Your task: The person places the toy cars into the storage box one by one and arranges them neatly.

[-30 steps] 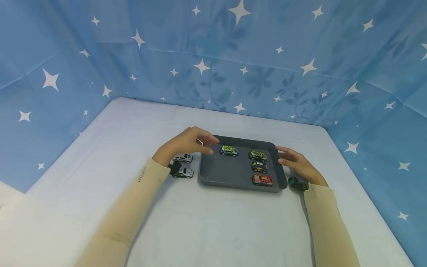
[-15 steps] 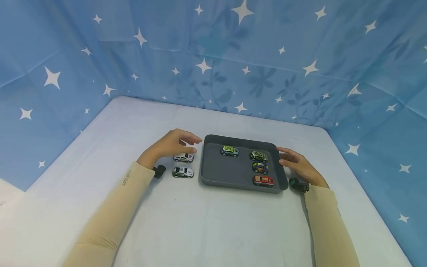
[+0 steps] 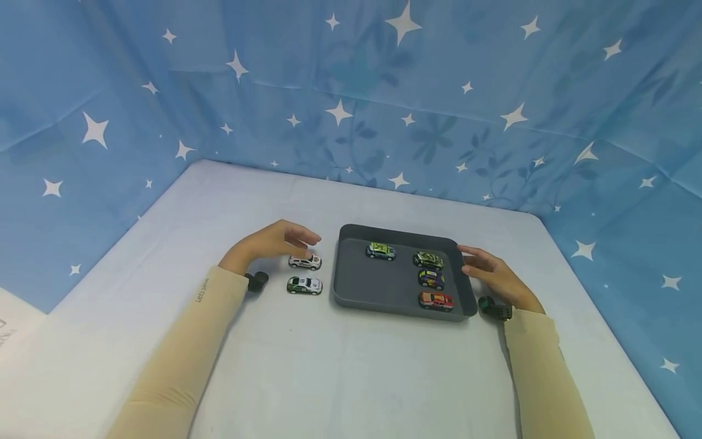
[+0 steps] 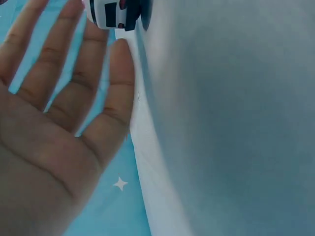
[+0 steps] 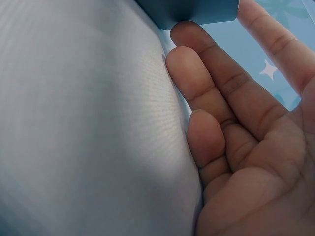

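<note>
My left hand (image 3: 274, 239) is over the white toy car (image 3: 304, 262) to the left of the tray, its fingers spread and fairly straight. In the left wrist view the fingertips are close to this white car (image 4: 114, 12); whether they touch it I cannot tell. A white-and-green toy car (image 3: 304, 285) stands just in front of it. My right hand (image 3: 496, 275) rests its fingertips against the right wall of the grey tray (image 3: 378, 303). The right wrist view has these loosely bent fingers (image 5: 189, 73) at the tray's wall (image 5: 197, 11).
Inside the tray are a yellow-green and blue toy car (image 3: 381, 250), a camouflage one (image 3: 428, 261), a dark blue one (image 3: 431, 280) and a red one (image 3: 436, 301). A white cloth (image 3: 351, 372) covers the table. Behind hangs a blue star-patterned curtain (image 3: 307, 85).
My left hand has moved left from above the tray's left side, then down to the white car. My right hand has stayed at the tray's right wall.
</note>
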Tool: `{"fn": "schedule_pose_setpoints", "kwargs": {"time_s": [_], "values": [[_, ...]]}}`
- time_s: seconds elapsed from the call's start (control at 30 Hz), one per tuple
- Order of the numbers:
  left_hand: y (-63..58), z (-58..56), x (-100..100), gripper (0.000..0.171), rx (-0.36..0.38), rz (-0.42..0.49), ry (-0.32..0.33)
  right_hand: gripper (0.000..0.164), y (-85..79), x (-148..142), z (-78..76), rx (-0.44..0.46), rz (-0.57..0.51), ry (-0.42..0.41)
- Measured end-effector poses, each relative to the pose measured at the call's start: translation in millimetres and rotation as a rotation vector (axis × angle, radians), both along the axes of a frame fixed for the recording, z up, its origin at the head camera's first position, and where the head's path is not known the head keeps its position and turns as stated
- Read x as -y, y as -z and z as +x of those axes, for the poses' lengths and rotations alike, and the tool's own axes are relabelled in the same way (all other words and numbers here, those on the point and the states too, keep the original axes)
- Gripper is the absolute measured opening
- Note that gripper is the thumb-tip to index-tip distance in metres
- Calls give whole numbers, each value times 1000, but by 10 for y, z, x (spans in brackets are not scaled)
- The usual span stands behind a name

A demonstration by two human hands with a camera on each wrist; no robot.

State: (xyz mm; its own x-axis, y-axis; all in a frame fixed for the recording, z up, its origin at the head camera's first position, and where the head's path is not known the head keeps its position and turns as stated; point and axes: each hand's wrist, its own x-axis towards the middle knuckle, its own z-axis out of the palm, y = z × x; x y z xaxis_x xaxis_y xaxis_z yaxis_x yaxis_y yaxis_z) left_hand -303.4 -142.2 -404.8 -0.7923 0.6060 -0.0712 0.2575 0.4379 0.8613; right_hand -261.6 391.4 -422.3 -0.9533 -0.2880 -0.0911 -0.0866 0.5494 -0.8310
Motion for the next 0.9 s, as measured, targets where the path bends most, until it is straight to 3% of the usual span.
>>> {"fn": "schedule_pose_setpoints", "kwargs": {"time_s": [0.3,0.57,0.9], "values": [[21,1,6,51,60,-100,-29,72,-5,10,18,14,28,9],[26,17,-37,48,-2,-214,-56,71,0,-2,11,6,24,8],[52,11,-67,39,-52,-243,-70,71,20,-4,-1,10,-2,5]]}}
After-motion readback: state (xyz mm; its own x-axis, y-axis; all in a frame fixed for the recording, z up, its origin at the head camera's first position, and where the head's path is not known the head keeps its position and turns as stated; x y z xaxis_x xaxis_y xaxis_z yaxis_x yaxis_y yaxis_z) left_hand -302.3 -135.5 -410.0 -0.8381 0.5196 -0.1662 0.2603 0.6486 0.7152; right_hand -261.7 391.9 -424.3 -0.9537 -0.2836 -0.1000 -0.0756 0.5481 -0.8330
